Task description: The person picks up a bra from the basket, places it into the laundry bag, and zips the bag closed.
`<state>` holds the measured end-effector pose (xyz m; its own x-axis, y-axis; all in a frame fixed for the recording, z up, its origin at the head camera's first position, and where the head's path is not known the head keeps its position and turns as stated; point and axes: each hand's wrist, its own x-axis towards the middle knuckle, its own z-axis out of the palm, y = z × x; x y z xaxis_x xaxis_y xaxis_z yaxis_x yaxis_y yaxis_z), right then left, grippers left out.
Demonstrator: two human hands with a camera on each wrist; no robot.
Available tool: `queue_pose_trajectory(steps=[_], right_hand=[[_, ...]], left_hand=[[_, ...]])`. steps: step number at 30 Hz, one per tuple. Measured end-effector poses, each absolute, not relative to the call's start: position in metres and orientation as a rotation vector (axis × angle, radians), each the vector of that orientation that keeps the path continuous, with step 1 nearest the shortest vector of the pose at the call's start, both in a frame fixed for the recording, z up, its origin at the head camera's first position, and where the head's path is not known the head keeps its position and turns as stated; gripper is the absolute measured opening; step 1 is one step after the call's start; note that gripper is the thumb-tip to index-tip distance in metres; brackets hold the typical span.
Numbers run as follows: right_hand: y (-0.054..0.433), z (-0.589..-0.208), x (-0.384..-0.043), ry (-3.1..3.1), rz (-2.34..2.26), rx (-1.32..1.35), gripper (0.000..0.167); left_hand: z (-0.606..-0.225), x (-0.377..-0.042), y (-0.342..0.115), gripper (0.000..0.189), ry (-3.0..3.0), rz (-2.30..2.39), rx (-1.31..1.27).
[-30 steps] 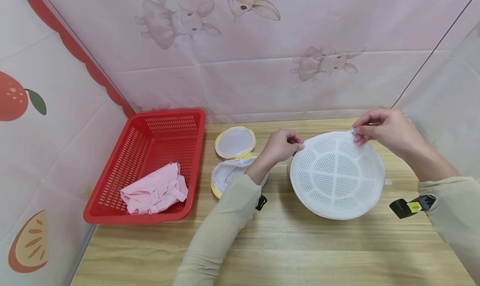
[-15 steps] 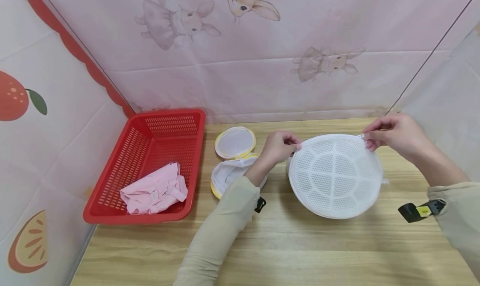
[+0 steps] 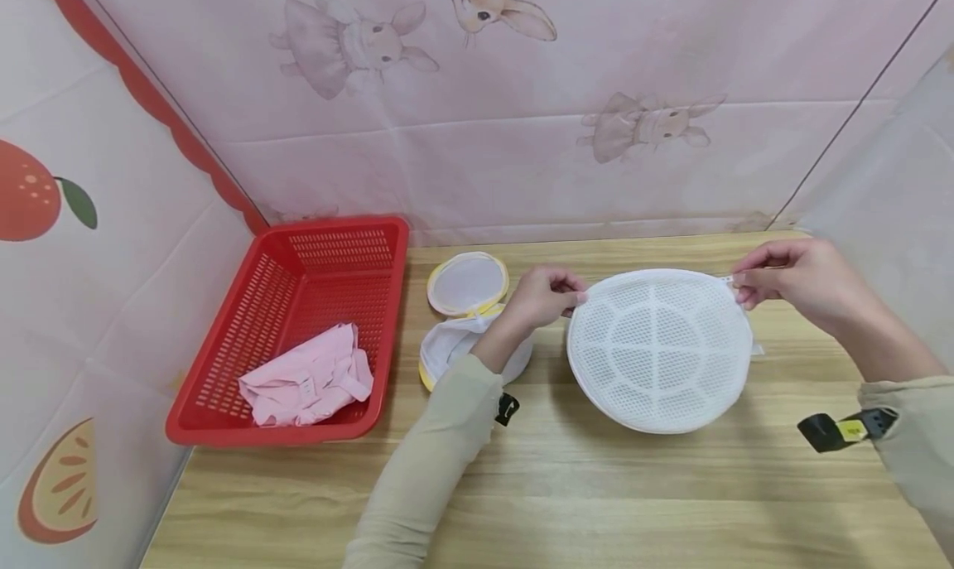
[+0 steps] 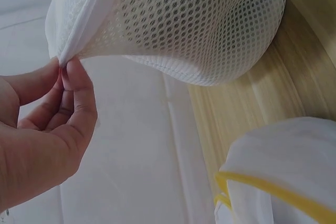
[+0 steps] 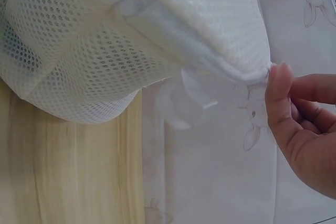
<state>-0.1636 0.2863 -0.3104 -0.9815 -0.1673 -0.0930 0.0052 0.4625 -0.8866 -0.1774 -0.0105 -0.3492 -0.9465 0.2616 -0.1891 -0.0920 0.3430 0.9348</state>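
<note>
A round white mesh laundry bag (image 3: pixel 659 349) stands on the wooden table, its ribbed top tilted toward me. My left hand (image 3: pixel 542 297) pinches the bag's edge at the back left between thumb and forefinger; the left wrist view shows the seam drawn to a point there. On the far right side, my right hand (image 3: pixel 796 281) pinches the rim at a small white zip pull. The right wrist view has the thumb and forefinger (image 5: pixel 278 82) on that corner, with a blurred white tab (image 5: pixel 186 100) hanging off the bag's side.
Left of the bag lies a smaller white mesh bag with yellow trim (image 3: pixel 468 283), its round lid folded back, partly hidden by my left forearm. A red plastic basket (image 3: pixel 398 304) at the left holds a folded pink garment (image 3: pixel 309 378). A rabbit-print wall covering (image 3: pixel 484 171) closes off the back.
My right hand has moved right and toward me along the bag's rim. My left hand has shifted slightly left and nearer, and the bag has slid a little left with it.
</note>
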Motion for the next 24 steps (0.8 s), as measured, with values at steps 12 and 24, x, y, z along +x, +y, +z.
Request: queue_pose_trajectory(steps=[12, 24], right_hand=[[0.272, -0.296, -0.167, 2.607, -1.477, -0.131, 0.016], [0.256, -0.284, -0.173, 2.585, -1.493, -0.154, 0.019]], left_hand=[[-0.351, -0.181, -0.012, 0.008, 2.226, 1.625, 0.202], [-0.332, -0.182, 0.008, 0.008, 2.363, 1.457, 0.347]])
